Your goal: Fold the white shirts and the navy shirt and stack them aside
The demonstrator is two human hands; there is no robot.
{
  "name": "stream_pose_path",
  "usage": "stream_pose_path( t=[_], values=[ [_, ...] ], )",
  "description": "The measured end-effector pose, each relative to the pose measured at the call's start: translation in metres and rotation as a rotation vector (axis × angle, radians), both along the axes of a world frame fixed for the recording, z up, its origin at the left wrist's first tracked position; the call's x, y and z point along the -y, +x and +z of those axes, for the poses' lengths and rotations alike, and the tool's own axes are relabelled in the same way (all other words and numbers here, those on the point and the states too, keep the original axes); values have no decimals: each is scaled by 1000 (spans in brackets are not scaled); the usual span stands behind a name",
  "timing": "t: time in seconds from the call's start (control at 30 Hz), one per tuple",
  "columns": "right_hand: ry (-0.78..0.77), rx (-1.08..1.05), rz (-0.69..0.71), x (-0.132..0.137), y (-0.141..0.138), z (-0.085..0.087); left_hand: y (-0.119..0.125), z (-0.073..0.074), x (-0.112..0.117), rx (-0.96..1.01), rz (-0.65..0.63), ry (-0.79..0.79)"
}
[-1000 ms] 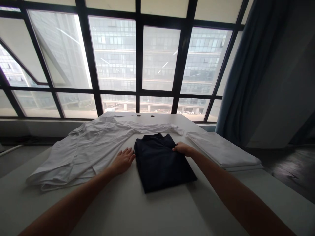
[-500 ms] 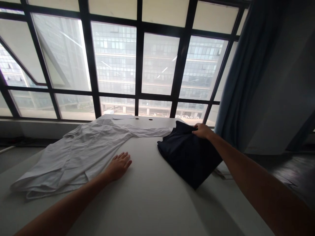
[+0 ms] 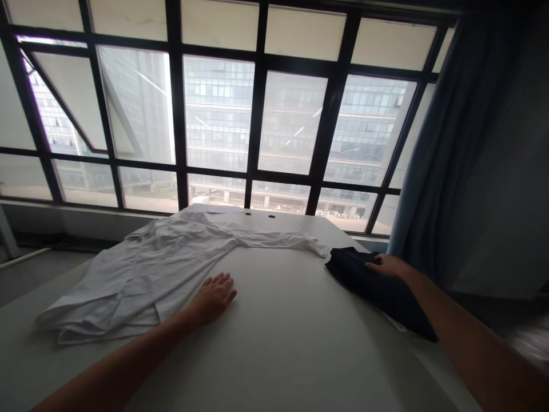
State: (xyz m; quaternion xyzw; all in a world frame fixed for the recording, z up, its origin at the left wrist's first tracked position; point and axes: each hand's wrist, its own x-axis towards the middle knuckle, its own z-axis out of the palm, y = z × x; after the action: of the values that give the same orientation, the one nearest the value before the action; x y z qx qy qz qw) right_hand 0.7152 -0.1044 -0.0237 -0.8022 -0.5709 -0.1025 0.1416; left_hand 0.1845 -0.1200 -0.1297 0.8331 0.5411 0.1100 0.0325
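My left hand (image 3: 213,297) lies flat and open on the white table top (image 3: 291,343), its fingertips just off the edge of a crumpled white shirt (image 3: 141,274). My right hand (image 3: 386,266) rests on a folded dark navy garment (image 3: 377,286) at the right side, fingers extended over the top. Beneath that garment a thin white edge of folded cloth (image 3: 405,325) shows. Most of the white stack is hidden.
Two small round holes (image 3: 259,215) mark the far end of the table. A large dark-framed window (image 3: 257,114) stands beyond it, with a blue-grey curtain (image 3: 429,171) to the right. The floor lies below the table's edges.
The dark garment has moved right from the table's middle onto the white stack, with my right hand on top. My left hand has barely moved, and the view has tilted slightly.
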Motion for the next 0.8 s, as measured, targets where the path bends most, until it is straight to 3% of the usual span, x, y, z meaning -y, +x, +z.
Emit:
stream_pose_path(
  t=[0.1, 0.17, 0.3, 0.47, 0.63, 0.8],
  values=[
    [-160, -63, 160, 2, -36, -30, 0, 1, 0, -6, -4, -6],
    [-223, 18, 188, 7, -53, -42, -1, 1, 0, -7, -8, -5],
    [-211, 234, 147, 15, -67, -53, -1, 0, -1, 5, -13, 12],
    [-178, 271, 205, 14, -74, -65, -1, 1, 0, 4, -12, 8],
    [-122, 238, 226, 6, -82, -70, -1, 0, 0, 1, -13, 10],
    [-29, 112, 99, -5, -71, -53, -2, -3, -2, 7, -12, 21]
  ],
)
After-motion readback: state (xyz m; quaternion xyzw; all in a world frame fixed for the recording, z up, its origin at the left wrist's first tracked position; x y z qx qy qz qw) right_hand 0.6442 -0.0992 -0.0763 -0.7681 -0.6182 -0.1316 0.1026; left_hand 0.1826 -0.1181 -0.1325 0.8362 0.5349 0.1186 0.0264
